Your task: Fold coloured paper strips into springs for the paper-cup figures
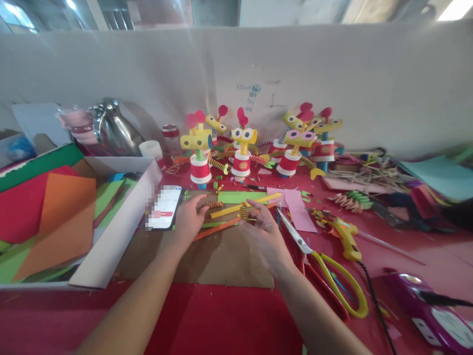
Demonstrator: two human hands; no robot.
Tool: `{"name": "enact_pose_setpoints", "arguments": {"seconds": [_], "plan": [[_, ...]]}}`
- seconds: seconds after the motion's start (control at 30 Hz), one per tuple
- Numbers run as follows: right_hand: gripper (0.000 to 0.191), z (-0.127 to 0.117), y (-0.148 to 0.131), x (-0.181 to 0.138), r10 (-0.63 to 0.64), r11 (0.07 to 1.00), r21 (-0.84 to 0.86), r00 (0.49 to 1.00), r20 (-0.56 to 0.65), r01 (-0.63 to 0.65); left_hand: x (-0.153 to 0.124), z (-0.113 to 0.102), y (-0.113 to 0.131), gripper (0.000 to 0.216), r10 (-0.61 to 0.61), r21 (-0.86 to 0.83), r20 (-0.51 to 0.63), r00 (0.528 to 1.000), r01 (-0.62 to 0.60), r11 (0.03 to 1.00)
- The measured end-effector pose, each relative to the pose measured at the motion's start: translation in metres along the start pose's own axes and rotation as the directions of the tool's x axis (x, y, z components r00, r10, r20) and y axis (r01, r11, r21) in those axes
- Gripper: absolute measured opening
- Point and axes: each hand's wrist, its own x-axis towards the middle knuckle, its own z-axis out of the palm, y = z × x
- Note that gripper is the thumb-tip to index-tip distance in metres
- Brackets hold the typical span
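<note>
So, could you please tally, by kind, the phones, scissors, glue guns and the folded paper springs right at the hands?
Folded paper springs: 2, one by the left hand (orange spring), one by the right hand (yellowish spring)
Phone: 1
Scissors: 1 pair
Glue gun: 1
Total: 5

A box (127, 212) of sheets (70, 222) stands at your table's (229, 320) left edge, figures (242, 162) along the far edge. Before you lies cardboard (214, 261): strips (225, 211) toward its far edge, phone (166, 207) at its far left corner, scissors (301, 241) past its right edge, glue gun (349, 241) farther right.
</note>
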Motion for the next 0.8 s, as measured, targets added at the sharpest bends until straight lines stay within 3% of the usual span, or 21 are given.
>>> {"name": "enact_pose_setpoints", "arguments": {"seconds": [0.13, 0.3, 0.4, 0.53, 0.7, 0.8], "plan": [[0.056, 0.003, 0.003, -0.001, -0.023, 0.999, -0.040, 0.999, 0.024, 0.024, -0.007, -0.007, 0.006, 0.027, 0.070, 0.102, 0.007, 0.998, -0.070, 0.992], [0.055, 0.005, 0.003, -0.003, -0.019, 0.997, -0.073, 0.999, 0.031, 0.021, -0.010, -0.009, 0.012, 0.024, 0.043, 0.169, 0.013, 0.999, -0.045, 0.985], [0.051, 0.005, 0.003, -0.003, -0.027, 0.996, -0.080, 0.999, 0.037, 0.030, -0.013, -0.007, 0.017, 0.020, 0.071, 0.093, 0.102, 0.992, -0.080, 0.992], [0.056, 0.005, 0.003, -0.002, -0.041, 0.993, -0.107, 0.998, 0.054, 0.047, -0.021, -0.002, 0.025, 0.028, 0.095, 0.138, 0.192, 0.977, -0.123, 0.983], [0.058, 0.004, 0.001, -0.002, -0.044, 0.992, -0.113, 0.998, 0.038, 0.048, -0.024, -0.006, 0.035, 0.019, 0.078, 0.012, 0.380, 0.921, -0.089, 0.996], [0.055, 0.004, -0.001, -0.001, -0.058, 0.992, -0.112, 0.998, 0.020, 0.059, -0.018, -0.010, 0.028, 0.021, 0.001, 0.026, 0.235, 0.972, -0.007, 1.000]]}}
